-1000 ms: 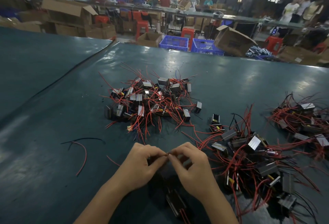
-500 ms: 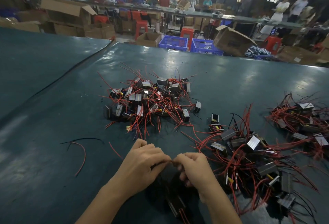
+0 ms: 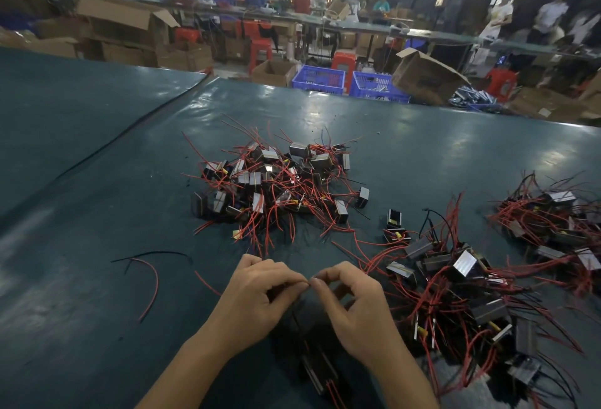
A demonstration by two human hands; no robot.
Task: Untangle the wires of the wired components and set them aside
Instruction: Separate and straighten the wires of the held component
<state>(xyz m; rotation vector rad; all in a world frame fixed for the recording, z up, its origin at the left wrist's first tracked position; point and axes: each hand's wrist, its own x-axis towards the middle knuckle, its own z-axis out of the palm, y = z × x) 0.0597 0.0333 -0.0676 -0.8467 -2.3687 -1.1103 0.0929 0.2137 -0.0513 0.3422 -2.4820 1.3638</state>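
Teal vinyl-covered desk [image 3: 97, 213], two hands working one lead near the front edge.
Left hand [image 3: 257, 295] and right hand [image 3: 354, 304] meet fingertip to fingertip, each grip clamped on a thin dark wire [image 3: 296, 309] and drawing it taut between them, likely to tease a twist apart. The small dark block component with red leads [image 3: 320, 373], apparently the wire's own, lies between the wrists at the front edge. A heap of similar blocks with red wires [image 3: 276, 187] sits at the centre — seemingly those set aside — while the knotted red-wired mass [image 3: 455, 278] toward the right edge looks like pending supply.
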